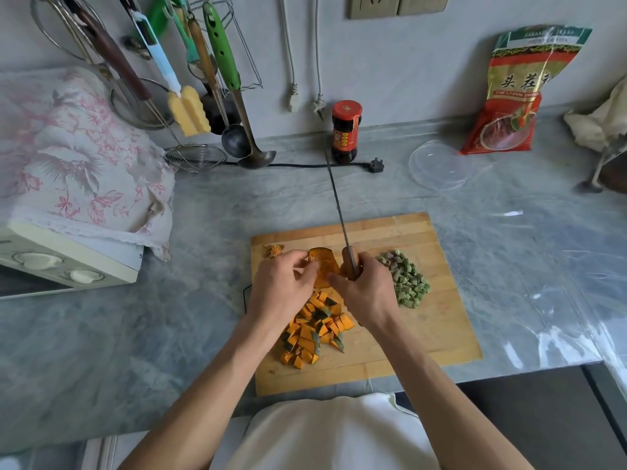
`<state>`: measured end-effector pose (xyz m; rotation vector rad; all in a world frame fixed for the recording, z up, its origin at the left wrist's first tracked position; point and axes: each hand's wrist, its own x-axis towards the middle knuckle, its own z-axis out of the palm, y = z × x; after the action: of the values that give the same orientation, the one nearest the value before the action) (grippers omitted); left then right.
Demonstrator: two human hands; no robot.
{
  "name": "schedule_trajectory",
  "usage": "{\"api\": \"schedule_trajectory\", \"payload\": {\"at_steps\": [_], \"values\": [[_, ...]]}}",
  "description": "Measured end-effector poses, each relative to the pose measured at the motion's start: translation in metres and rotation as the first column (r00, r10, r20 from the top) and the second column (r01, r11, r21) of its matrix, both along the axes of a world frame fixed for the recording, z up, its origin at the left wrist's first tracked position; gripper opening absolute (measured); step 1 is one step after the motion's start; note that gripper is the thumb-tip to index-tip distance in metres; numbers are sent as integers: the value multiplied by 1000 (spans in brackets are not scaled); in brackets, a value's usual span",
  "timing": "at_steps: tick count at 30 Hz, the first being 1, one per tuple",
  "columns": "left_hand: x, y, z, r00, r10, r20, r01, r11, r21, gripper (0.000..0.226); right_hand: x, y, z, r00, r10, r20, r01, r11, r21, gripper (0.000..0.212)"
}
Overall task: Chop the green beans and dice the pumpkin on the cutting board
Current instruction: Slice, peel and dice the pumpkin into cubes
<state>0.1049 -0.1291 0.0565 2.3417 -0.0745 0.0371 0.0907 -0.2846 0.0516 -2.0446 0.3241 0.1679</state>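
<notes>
On the cutting board [424, 334], a pumpkin piece [324, 262] is pinched by the left hand [283, 286]; the knife [339, 212] is gripped by the right hand [368, 290].

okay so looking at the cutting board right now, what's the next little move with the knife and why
Probably bring the knife down through the pumpkin wedge that the left hand pinches. The right hand grips the handle with the blade raised over it. The green beans already lie chopped, and a pile of pumpkin cubes sits nearer, so only this wedge looks uncut.
</notes>
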Motion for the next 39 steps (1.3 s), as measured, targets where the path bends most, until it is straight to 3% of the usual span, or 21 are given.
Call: {"api": "schedule_trajectory", "payload": {"at_steps": [4,10,17,21,24,26,29,33,39], "values": [[8,-6,2,998,-6,-68,22,971,240,22,-1,5,-3,1000,-5,14,6,998,-63,32],[11,-4,-9,980,-44,-192,72,988,140,23,-2,2,-8,1000,19,-22,-21,996,-84,31],[12,3,-17,979,-101,-175,124,984,130,28,-2,4,-13,999,-3,-53,-1,997,-75,26],[13,6,-14,968,-70,-243,54,996,-68,14,2,2,-13,998,-21,-58,16,997,-71,28],[14,11,-15,931,10,-364,-141,931,-336,7,5,-1,-11,995,-43,-88,39,998,-41,26],[16,16,-18,919,53,-390,-210,903,-375,3,6,-3,-9,993,-54,-106,50,998,-37,23],[25,26,-29,956,90,-280,-144,973,-179,16,8,-6,-7,991,-70,-116,67,997,-29,24],[48,43,-47,983,76,-169,-67,996,56,20,10,-10,-7,987,-90,-135,87,996,-29,21],[62,61,-65,990,137,-33,-131,981,144,15,11,-9,-9,983,-97,-156,93,995,-33,19]]}}
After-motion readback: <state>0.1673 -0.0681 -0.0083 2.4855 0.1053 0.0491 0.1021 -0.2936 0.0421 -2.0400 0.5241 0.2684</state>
